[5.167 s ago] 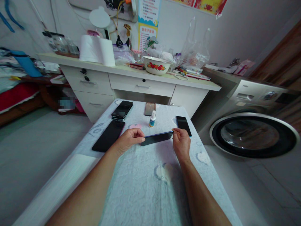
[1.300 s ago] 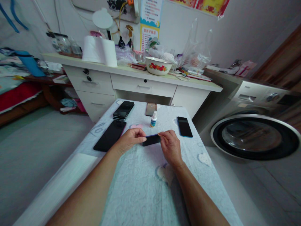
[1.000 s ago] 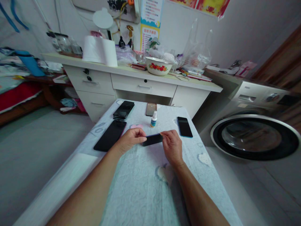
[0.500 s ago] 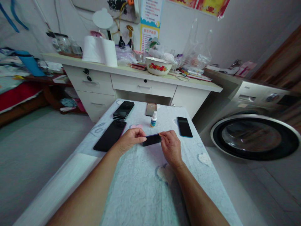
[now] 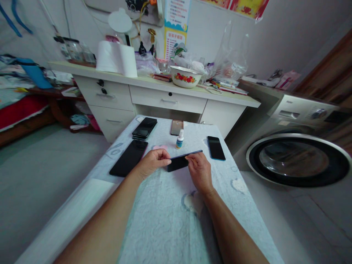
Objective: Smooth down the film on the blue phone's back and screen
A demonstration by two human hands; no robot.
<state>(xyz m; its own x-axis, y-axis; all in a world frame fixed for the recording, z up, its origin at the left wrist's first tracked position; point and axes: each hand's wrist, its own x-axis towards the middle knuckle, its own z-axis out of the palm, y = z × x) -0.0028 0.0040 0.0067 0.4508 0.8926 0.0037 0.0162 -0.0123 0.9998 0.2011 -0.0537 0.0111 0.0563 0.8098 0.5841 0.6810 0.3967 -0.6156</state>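
Note:
Above the cloth-covered table (image 5: 162, 220), a dark smartphone (image 5: 177, 163) is held tilted, its screen facing me. My left hand (image 5: 154, 161) pinches the phone's left end between thumb and fingers. The fingers of my right hand (image 5: 200, 170) are pressed together against the right part of the screen; what they grip there, if anything, is too small to tell. Past those fingers, the phone's upper right edge sticks out. Just beyond the phone stands a small white spray bottle (image 5: 179, 140) with a blue and yellow label.
Left on the table lie a black tablet (image 5: 129, 158) and a stack of phones (image 5: 145, 127). A brownish phone (image 5: 177, 127) lies at the back, a blue-edged phone (image 5: 216, 148) on the right. Behind is a white desk (image 5: 110, 97); a washing machine (image 5: 291, 110) stands right.
The phone has tilted or shifted so that its upper right edge now shows beyond my right fingers. My hands have barely moved.

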